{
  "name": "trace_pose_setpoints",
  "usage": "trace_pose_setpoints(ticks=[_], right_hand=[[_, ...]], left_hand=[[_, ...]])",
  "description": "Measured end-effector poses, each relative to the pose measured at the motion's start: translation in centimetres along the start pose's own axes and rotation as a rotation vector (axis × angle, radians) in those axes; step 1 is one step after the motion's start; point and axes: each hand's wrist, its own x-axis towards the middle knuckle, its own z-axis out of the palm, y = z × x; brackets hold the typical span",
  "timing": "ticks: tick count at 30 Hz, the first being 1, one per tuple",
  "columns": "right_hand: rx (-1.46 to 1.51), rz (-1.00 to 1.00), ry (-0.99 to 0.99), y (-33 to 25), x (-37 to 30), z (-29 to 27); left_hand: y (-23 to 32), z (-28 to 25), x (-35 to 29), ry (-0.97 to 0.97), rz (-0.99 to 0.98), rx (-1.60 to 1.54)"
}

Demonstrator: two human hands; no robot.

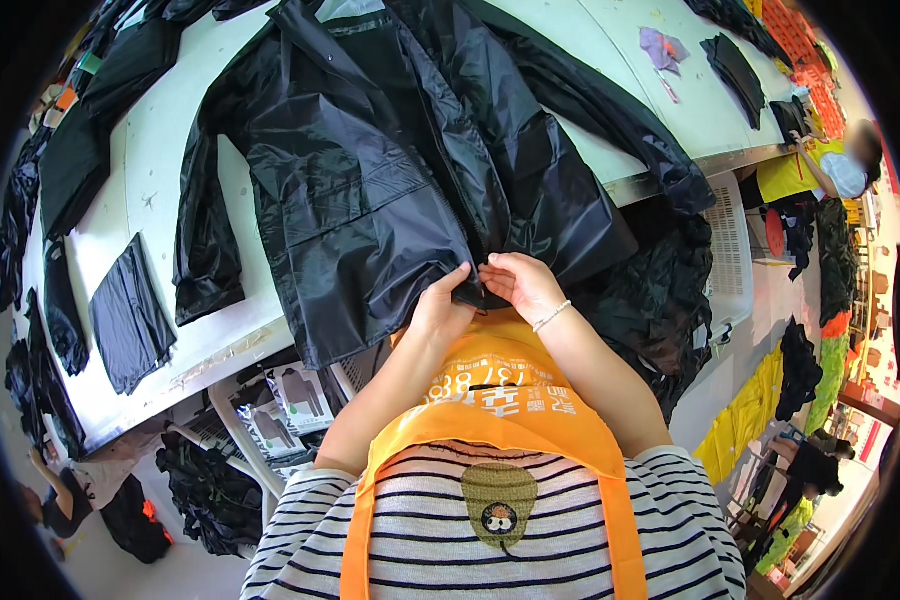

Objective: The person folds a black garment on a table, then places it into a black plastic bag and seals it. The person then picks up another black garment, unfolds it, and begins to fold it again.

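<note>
A shiny black rain jacket (340,190) lies spread on the pale table, its sleeves out to both sides and its lower hem hanging over the near edge toward me. Its front opening runs down the middle to my hands. My left hand (442,308) pinches the hem corner at the bottom of the front opening, thumb on top. Close beside it, my right hand (522,287) has its fingers curled together at the other side of the opening; what lies between those fingertips is too small to make out. A white bracelet circles my right wrist.
Folded black garments (132,315) lie on the white table (155,185) at left. A purple cloth (662,48) rests far right. White crates (732,250) with black garments stand below the right edge. Other people work at far right and lower left.
</note>
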Motion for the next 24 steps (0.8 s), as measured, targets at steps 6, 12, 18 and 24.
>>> trace_pose_setpoints(ticks=[6, 12, 18, 24], right_hand=[[-0.068, -0.012, -0.005, -0.5, -0.9, 0.7], [-0.001, -0.066, -0.025, 0.1, -0.6, 2.1], [0.004, -0.089, -0.021, 0.4, -0.5, 3.1], [-0.003, -0.128, 0.007, 0.8, -0.7, 3.4]], left_hand=[[2.0, -0.6, 0.5, -0.222, 0.019, 0.028], [0.9, 1.6, -0.4, 0.043, 0.195, 0.236], [0.4, 0.9, 0.0, 0.046, 0.257, 0.226], [0.1, 1.2, -0.4, 0.139, 0.332, 0.273]])
